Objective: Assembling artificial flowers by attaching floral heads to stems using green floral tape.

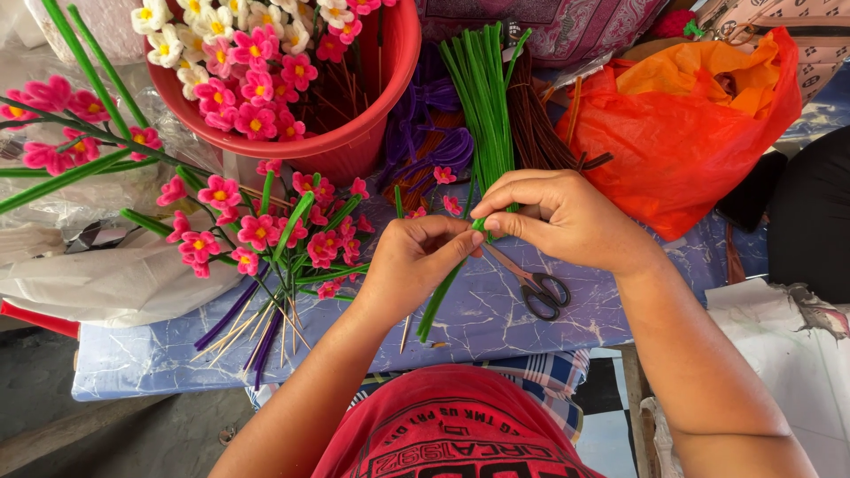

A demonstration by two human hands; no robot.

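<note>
Both hands, left [416, 257] and right [553, 217], pinched shut on one thin green fuzzy wire stem [450, 279], top end between the fingertips, long axis slanting down-left toward the body over the blue marbled desk [142, 358].

Red bucket [354, 146] of flowers, scissors [536, 285], orange bag [691, 142]

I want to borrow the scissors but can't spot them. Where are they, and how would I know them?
Find the blue marbled table top, then the person's right hand near its middle. The scissors lie flat on the table just under that hand, partly hidden by it. Their dark loop handles and metal blades set them apart from the green stems and pink flowers around.
</note>
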